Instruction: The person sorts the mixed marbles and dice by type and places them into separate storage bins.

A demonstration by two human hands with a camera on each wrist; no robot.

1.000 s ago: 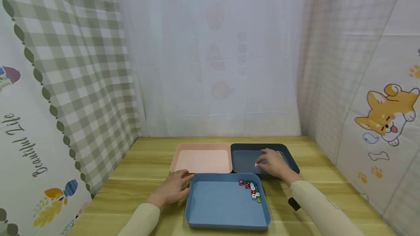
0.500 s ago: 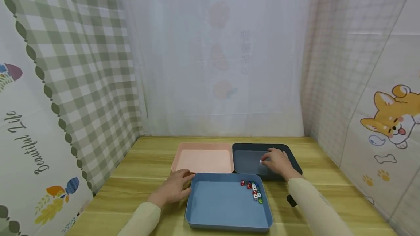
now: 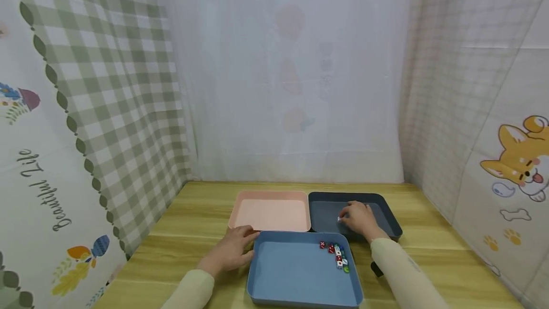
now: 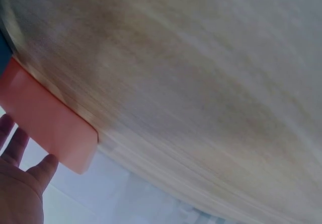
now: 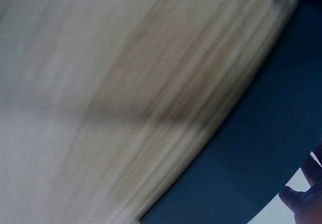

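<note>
Head cam: R hand point(image 3: 361, 218) barely moved, fingers pinching white die point(image 3: 339, 220) over dark tray point(image 3: 323, 208), still unreleased; L hand point(image 3: 229, 252) fingers spread.

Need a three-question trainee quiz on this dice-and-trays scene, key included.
1. Where are the clustered dice?
A) pink tray
B) blue tray
C) bare tabletop

2. True or false: the right hand has a small white piece at its fingertips, over or in the dark tray.

3. Fill in: in the head view, the left hand is at the blue tray's ____ side.

Key: 1. B; 2. true; 3. left.
</note>
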